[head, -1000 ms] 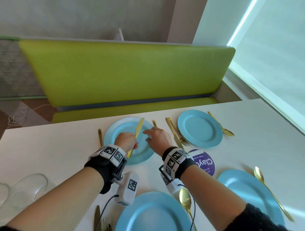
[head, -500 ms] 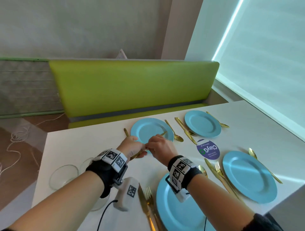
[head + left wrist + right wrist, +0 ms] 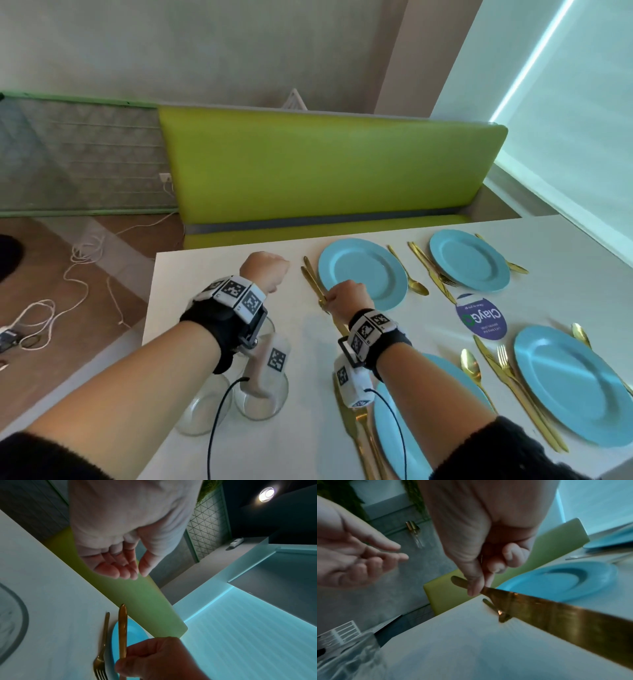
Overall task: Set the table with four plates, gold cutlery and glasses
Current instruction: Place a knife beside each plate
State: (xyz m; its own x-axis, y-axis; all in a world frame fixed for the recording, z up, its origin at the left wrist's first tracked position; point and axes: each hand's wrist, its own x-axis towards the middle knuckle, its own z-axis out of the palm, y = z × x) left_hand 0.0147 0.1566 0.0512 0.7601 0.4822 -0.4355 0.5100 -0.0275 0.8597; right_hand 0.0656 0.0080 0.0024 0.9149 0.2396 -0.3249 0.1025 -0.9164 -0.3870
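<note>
Right hand (image 3: 347,297) pinches the gold knife (image 3: 556,614) mid-length, blade trailing wristward; left hand (image 3: 265,270) hangs loose, holding nothing.

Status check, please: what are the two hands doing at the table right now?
Right hand grip pinches gold knife beside the fork and far-left blue plate. Left hand open, holding nothing. Nothing in the way.

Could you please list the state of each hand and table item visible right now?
left hand: empty, fingers loosely curled, off the table.
right hand: grips the gold knife.
gold knife: held beside the far left plate.
far left plate: bare, flat on the table.
gold fork: lying beside that plate.
glasses: grouped near the table's left edge, not yet placed.
</note>
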